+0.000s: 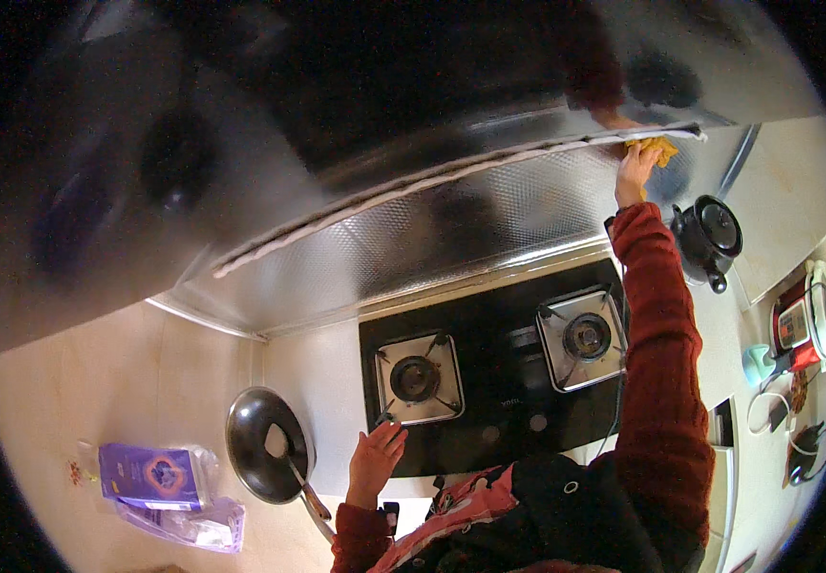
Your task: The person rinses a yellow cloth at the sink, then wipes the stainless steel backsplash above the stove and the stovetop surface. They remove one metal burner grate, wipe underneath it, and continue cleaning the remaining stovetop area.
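My right arm reaches far forward, and my right hand [635, 175] is closed around a yellow cloth [661, 150]. It presses the cloth to the right end of a pale strip [451, 175] that runs along the lower edge of a dark, glossy range hood [356, 115]. The hood's surface mirrors my sleeve and hand. My left hand [377, 460] is empty, with fingers stretched out, at the front left corner of a black gas stove [489, 382]. Its fingertips are close to the left burner [415, 380]; whether they touch the stove cannot be told.
Behind the stove stands a textured metal backsplash [403, 258]. A lidded black pot [714, 234] sits right of the stove. To the left are a dark wok [251, 458] with a ladle [278, 443] in it and a purple package [150, 477]. A white cooker [822, 315] and cables are far right.
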Tool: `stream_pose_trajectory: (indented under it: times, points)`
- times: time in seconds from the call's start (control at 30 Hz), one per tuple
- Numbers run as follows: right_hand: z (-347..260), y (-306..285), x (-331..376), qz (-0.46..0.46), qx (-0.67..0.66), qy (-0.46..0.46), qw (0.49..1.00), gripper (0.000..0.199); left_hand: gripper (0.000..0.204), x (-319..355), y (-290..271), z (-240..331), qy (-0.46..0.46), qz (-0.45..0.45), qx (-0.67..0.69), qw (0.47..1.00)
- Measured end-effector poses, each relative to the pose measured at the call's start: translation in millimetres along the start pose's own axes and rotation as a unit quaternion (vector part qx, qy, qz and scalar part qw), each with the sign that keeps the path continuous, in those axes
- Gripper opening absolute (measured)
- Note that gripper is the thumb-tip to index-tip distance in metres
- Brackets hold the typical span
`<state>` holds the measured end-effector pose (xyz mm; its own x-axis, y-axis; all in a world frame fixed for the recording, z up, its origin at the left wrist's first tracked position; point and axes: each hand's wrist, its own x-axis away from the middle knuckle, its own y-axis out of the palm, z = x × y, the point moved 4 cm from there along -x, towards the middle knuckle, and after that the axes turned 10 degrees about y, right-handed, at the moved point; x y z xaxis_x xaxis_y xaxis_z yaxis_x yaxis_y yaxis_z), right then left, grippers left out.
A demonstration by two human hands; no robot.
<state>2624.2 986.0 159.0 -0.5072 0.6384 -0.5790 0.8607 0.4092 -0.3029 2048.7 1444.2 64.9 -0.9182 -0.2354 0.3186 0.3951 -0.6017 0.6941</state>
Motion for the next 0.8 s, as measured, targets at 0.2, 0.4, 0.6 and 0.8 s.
stream_pose_trajectory:
  times: [0.2, 0.4, 0.6, 0.8]
  points:
    - [-105.5, -5.5, 135.1, 0.025, -0.119, -0.248, 0.961, 0.038, 0.055, -8.8, 1.8, -11.1, 0.011, -0.032, 0.009, 0.999]
    - [-245.9, -35.5, 281.9, -0.307, -0.021, -0.495, 0.812, 0.054, 0.055, -6.3, 3.0, -14.0, 0.027, -0.023, 0.006, 0.999]
    - [-298.1, -28.8, 314.3, -0.263, -0.104, -0.595, 0.753, 0.056, 0.056, 1.7, 2.1, -10.0, 0.045, -0.012, 0.039, 0.998]
    - [-209.2, -46.1, 203.4, -0.356, 0.059, -0.544, 0.758, 0.053, 0.055, 11.2, -3.7, -3.2, 0.067, -0.017, 0.040, 0.997]
